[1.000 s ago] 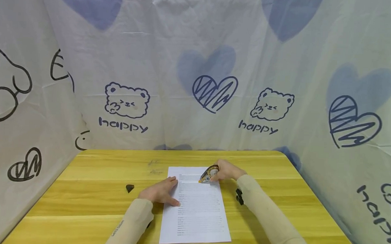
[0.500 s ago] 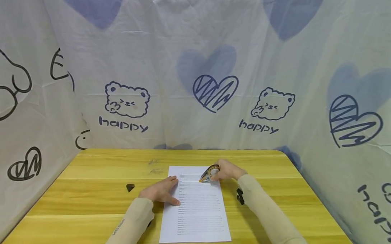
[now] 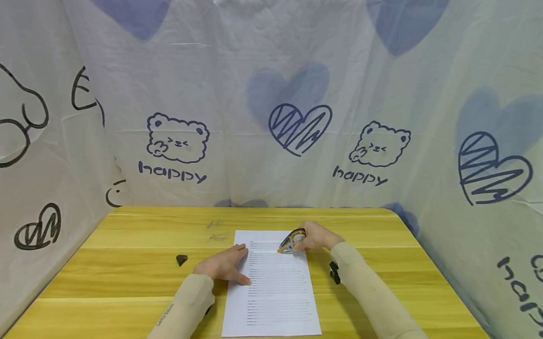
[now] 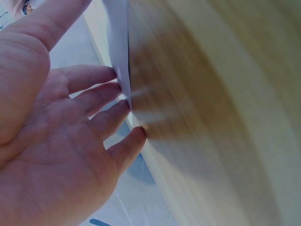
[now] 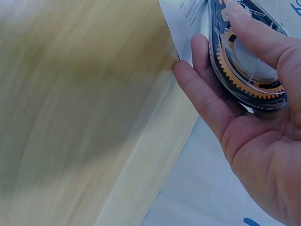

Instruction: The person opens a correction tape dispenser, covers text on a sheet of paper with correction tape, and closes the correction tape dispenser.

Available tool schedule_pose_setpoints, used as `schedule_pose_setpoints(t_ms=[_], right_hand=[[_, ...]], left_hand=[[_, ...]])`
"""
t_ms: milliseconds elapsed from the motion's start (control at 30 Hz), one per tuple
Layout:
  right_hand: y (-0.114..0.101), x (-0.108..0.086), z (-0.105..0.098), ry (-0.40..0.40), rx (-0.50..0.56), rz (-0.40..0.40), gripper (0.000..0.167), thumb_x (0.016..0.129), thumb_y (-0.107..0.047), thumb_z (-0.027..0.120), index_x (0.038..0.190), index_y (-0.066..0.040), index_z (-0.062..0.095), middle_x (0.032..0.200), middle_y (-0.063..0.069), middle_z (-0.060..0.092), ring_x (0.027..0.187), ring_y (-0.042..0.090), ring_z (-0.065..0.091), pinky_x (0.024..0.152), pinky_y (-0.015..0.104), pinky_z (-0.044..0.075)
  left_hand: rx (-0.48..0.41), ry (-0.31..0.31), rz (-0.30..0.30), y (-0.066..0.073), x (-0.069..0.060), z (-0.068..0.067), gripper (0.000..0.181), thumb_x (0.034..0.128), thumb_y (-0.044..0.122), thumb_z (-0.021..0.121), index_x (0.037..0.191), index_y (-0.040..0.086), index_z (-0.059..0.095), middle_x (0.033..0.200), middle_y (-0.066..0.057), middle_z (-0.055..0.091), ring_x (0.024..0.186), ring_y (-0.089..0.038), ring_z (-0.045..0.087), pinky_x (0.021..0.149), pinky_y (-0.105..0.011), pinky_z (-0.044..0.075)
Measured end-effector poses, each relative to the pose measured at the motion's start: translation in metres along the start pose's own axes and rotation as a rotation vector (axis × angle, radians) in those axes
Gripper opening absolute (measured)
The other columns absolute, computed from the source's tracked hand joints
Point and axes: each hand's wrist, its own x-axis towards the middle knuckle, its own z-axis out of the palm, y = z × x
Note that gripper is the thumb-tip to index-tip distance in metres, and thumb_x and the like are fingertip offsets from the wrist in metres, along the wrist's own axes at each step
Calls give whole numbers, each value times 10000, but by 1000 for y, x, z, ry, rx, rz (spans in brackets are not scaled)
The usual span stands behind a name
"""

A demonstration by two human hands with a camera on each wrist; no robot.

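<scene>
A printed sheet of white paper [image 3: 275, 309] lies flat on the wooden table. My right hand [image 3: 316, 237] grips a correction tape dispenser [image 3: 292, 240], its orange tip down on the upper part of the text. In the right wrist view the dispenser [image 5: 251, 61] shows an orange gear and a white spool through its clear case, with the thumb on top. My left hand [image 3: 223, 265] rests on the paper's left edge, fingers spread. The left wrist view shows the left hand's [image 4: 75, 117] fingertips touching the paper's edge [image 4: 121, 52] and the table.
A small dark cap-like piece [image 3: 181, 260] lies on the table [image 3: 129, 264] left of the left hand. Grey smudges [image 3: 216, 237] mark the wood behind it. A patterned white cloth [image 3: 235, 188] hangs along the back and both sides.
Hardly anything differs. The whole head view has shifted very slightly; both hands, the paper and the correction tape dispenser keep their places.
</scene>
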Motion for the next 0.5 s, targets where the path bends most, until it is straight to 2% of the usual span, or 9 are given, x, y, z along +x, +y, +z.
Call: schedule_pose_setpoints(t_ms=[500], right_hand=[[0,-3,-1,3,-22,14,236,789,-145,828,923,-32,670,770,38,668,642,126,534,546,226,452]], left_hand=[[0,-7,-14,2,-2,-1,912,787,354,819,1507,32,362,1613,-127,262,1498,-327,222,1216,-490,214]])
